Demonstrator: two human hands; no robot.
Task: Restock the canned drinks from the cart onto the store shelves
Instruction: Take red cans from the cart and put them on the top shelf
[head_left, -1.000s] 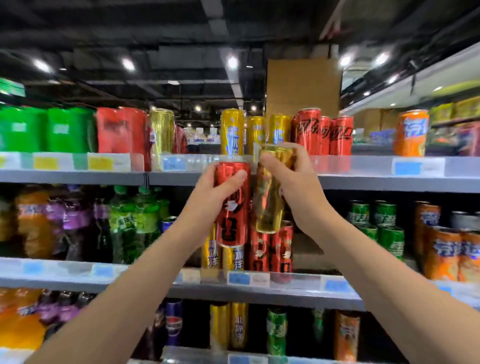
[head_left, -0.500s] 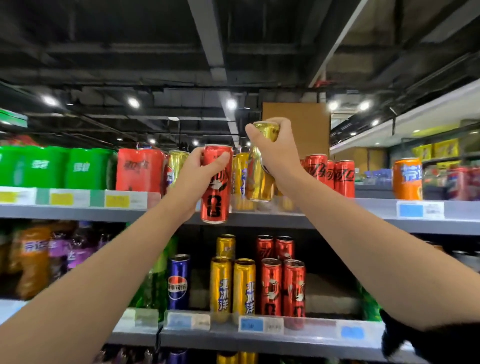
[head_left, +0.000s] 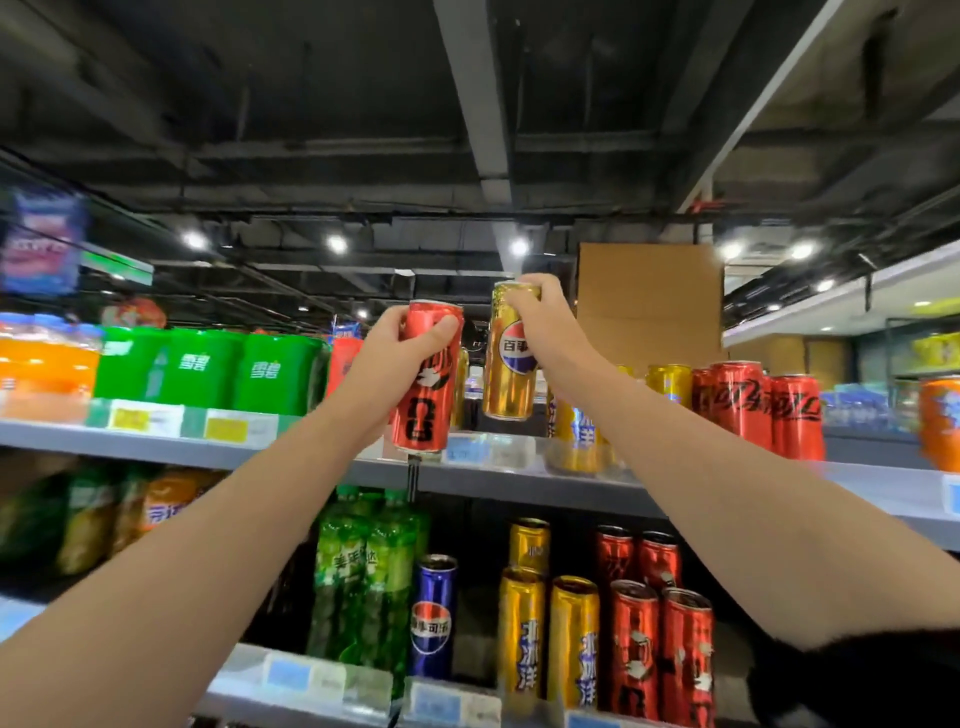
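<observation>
Two hands, one held tall red aluminium can (head_left: 423, 384), one held tall gold aluminium can (head_left: 510, 358), one blue Pepsi can lower centre (head_left: 432, 618), one brown cardboard box upper right (head_left: 649, 296)

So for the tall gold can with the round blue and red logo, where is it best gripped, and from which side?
Grip the tall gold can round its upper wall near the rim, coming from its right, as the right hand does: the slim, smooth cylinder hangs upright, leaving its base free to set onto the grey metal shelf.

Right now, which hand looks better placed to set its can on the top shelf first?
Probably the left hand: its red can hangs low at the top shelf edge. The right hand holds the gold can higher.
</observation>
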